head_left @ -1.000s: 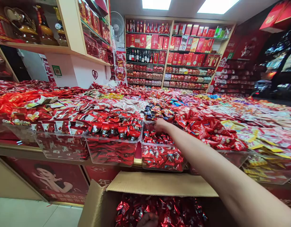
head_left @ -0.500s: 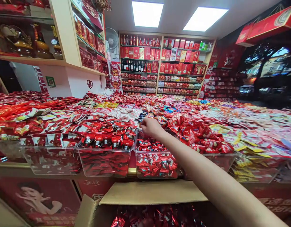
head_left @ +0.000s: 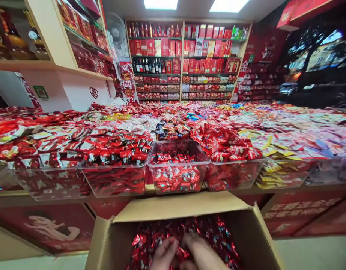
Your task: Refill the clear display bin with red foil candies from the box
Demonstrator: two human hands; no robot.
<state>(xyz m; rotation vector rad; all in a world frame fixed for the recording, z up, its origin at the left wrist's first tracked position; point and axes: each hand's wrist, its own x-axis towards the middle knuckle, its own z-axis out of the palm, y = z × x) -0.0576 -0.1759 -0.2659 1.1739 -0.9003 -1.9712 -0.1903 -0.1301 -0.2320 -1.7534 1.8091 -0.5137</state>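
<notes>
Both my hands are down inside an open cardboard box [head_left: 113, 240] at the bottom of the view, buried among shiny red wrapped candies [head_left: 215, 232]. My left hand [head_left: 164, 255] curls its fingers into the candy pile, and my right hand [head_left: 197, 251] lies beside it with its fingers dug in the same way. Motion smears both, so I cannot make out what they hold. Just beyond the box stands a clear plastic bin [head_left: 178, 170] about half full of small red candies.
A wide counter holds many clear bins [head_left: 113, 176] heaped with red, yellow and pink sweets [head_left: 277, 142]. Shelves of red boxes and bottles [head_left: 184, 56] line the back wall. A wooden shelf unit [head_left: 49, 48] stands at the left. Pale floor shows beside the box.
My right hand has pulled back from the half-full clear bin and dropped into the cardboard box beside my left hand. The view has tilted down.
</notes>
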